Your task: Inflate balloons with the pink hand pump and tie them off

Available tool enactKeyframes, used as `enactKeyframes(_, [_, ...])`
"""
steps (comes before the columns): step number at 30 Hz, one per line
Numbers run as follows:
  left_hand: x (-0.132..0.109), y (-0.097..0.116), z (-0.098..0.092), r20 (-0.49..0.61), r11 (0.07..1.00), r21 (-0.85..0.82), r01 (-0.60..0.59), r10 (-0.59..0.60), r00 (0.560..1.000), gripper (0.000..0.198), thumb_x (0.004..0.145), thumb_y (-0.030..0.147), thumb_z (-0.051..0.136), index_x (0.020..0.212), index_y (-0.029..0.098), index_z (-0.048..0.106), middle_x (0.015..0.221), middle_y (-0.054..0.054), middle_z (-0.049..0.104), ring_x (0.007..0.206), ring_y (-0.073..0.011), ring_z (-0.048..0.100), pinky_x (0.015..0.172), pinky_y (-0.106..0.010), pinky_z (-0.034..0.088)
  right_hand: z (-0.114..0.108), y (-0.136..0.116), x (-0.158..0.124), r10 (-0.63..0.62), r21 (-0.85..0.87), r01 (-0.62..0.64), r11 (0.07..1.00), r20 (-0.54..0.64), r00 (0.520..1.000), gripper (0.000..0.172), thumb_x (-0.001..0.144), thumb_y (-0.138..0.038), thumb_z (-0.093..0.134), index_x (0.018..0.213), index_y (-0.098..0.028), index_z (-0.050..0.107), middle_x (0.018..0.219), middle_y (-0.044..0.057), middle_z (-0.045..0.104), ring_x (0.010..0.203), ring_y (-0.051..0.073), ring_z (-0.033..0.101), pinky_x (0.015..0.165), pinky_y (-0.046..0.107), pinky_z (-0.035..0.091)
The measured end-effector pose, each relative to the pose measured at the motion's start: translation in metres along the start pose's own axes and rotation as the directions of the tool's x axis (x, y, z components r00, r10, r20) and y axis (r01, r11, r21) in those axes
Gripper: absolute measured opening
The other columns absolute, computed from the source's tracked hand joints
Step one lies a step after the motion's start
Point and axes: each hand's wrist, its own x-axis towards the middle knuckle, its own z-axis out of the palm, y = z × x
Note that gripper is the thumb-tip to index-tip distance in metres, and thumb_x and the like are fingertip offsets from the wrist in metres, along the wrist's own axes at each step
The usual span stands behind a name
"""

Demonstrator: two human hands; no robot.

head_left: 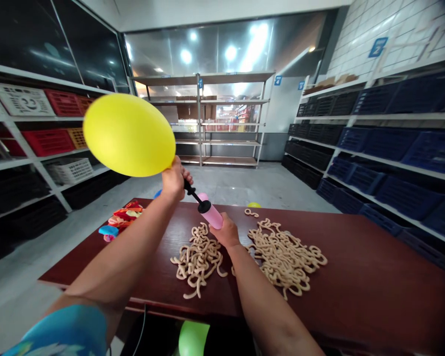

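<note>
A large inflated yellow balloon (129, 136) points up and left from my left hand (175, 180), whose fingers are closed round its neck at the black end of a hand pump. The pump (212, 214) has a pink barrel and a black rod between my hands. My right hand (226, 231) grips the pink barrel. Below the pump lies a pile of beige curled pieces (199, 259) on the dark red table (359, 267). A larger pile of the same pieces (284, 257) is right of my right hand.
Uninflated coloured balloons (124, 217) lie at the table's left end. A green balloon (193, 338) shows below the near edge. Shelves with crates (61, 101) stand left, dark crates (396, 143) right, and a metal rack (230, 76) behind.
</note>
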Motion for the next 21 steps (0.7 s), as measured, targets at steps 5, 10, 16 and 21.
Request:
enactKeyframes(5, [-0.017,-0.053,-0.002,-0.025,0.991,0.008,0.133,-0.133,0.991,0.045,0.074,0.049,0.054,0.053,0.022,0.024,0.037,0.007,0.027,0.029,-0.0073,0.032,0.031,-0.021,0.028,-0.002,-0.001,-0.002,0.02,-0.037,-0.018,0.999,0.044,0.999,0.034,0.064,-0.04,0.064,0.088,-0.021,0.05,0.075,0.002,0.062,0.066,0.019,0.059,0.055,0.026,0.037])
enactKeyframes(10, [-0.017,-0.044,-0.009,-0.042,0.991,-0.014,0.132,-0.133,0.99,0.045,0.074,0.046,0.054,0.051,0.021,0.024,0.037,0.006,0.027,0.03,-0.0077,0.032,0.032,-0.022,0.03,-0.003,-0.007,-0.001,0.01,-0.041,-0.008,0.999,0.032,0.999,0.037,0.065,-0.042,0.063,0.092,-0.021,0.051,0.078,0.002,0.062,0.07,0.019,0.059,0.058,0.026,0.038])
enactKeyframes(16, [-0.003,0.028,-0.01,0.027,0.999,-0.047,-0.006,0.007,1.0,0.045,0.073,0.046,0.056,0.053,0.022,0.025,0.038,0.006,0.026,0.031,-0.0077,0.033,0.032,-0.022,0.031,-0.001,-0.006,0.001,0.012,0.006,-0.012,1.0,0.023,1.0,0.039,0.063,-0.045,0.065,0.092,-0.022,0.051,0.078,0.001,0.062,0.071,0.019,0.059,0.058,0.026,0.038])
enactKeyframes(21, [0.005,0.067,-0.009,0.045,0.993,-0.059,-0.103,0.105,0.993,0.041,0.074,0.043,0.057,0.056,0.022,0.026,0.038,0.006,0.027,0.032,-0.0078,0.034,0.032,-0.022,0.032,-0.001,-0.006,0.001,0.008,0.019,-0.009,1.0,0.033,0.999,0.037,0.063,-0.042,0.066,0.089,-0.021,0.051,0.079,0.002,0.062,0.072,0.019,0.059,0.058,0.026,0.038])
